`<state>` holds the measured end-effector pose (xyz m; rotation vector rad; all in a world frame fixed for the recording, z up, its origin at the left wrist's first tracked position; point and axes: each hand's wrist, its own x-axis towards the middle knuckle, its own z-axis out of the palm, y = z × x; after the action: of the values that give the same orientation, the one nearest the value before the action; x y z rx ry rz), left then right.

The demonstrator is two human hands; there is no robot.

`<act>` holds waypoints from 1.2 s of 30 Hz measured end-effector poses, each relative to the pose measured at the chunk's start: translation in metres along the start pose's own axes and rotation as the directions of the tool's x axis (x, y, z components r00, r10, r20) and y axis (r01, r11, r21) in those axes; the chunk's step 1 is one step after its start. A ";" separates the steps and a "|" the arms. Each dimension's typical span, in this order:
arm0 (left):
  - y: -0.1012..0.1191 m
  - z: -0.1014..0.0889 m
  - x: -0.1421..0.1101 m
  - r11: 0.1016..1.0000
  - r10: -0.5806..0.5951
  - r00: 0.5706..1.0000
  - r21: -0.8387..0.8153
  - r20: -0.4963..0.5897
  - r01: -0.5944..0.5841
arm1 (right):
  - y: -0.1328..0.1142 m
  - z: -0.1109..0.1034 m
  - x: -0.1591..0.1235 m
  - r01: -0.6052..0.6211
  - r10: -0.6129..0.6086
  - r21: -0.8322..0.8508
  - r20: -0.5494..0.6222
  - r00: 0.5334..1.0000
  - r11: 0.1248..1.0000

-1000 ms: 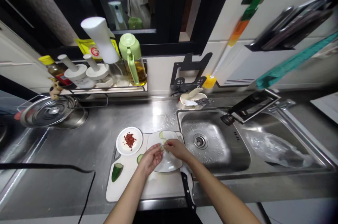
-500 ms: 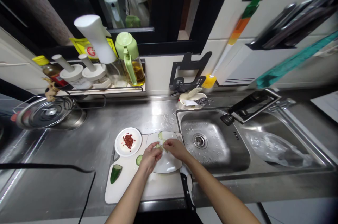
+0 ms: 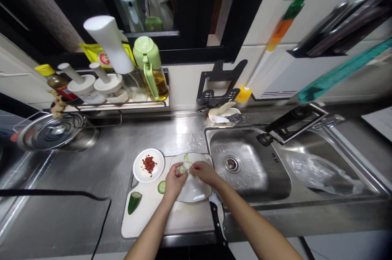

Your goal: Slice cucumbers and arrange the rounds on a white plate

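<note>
Over a white plate (image 3: 196, 190), my left hand (image 3: 175, 180) pinches pale green cucumber slices (image 3: 182, 169) between thumb and fingers. My right hand (image 3: 203, 171) is closed at the fingertips on a cucumber slice close beside it. Another thin slice (image 3: 186, 157) lies toward the plate's far edge. The plate sits on a white cutting board (image 3: 143, 220). Left of my left wrist, a round cucumber slice (image 3: 161, 187) and a dark green cucumber end (image 3: 134, 203) lie on the board. A small white plate (image 3: 137, 173) holds chopped red bits (image 3: 149, 164).
A black-handled knife (image 3: 218, 223) lies at the board's right edge, under my right forearm. The sink (image 3: 248, 170) with its faucet (image 3: 288, 123) is to the right. A rack (image 3: 122, 107) with an oil jug (image 3: 150, 70) and jars stands behind; a lidded pot (image 3: 58, 131) is left.
My left hand has shifted slightly and its fingers have turned a little, showing more of the cucumber slices. The right hand stays nearly in place. The other things lie as before.
</note>
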<state>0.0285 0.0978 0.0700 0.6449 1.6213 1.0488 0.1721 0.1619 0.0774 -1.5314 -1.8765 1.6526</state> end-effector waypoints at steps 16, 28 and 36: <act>-0.007 -0.004 0.009 0.998 -0.028 0.999 -0.055 0.022 0.029 | 0.003 -0.011 0.017 -0.005 0.003 -0.157 -0.013 1.000 0.988; -0.007 0.004 0.029 0.947 0.097 0.987 0.319 -0.130 -0.051 | -0.010 -0.023 0.046 0.002 -0.038 -0.451 -0.070 0.997 0.892; -0.009 0.008 0.030 0.931 0.088 0.992 0.362 -0.093 -0.049 | -0.013 -0.016 0.042 -0.010 -0.061 -0.634 -0.089 0.994 0.773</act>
<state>0.0276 0.1209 0.0476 0.9058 1.9197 0.8521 0.1579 0.2063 0.0745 -1.7492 -2.5353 0.9143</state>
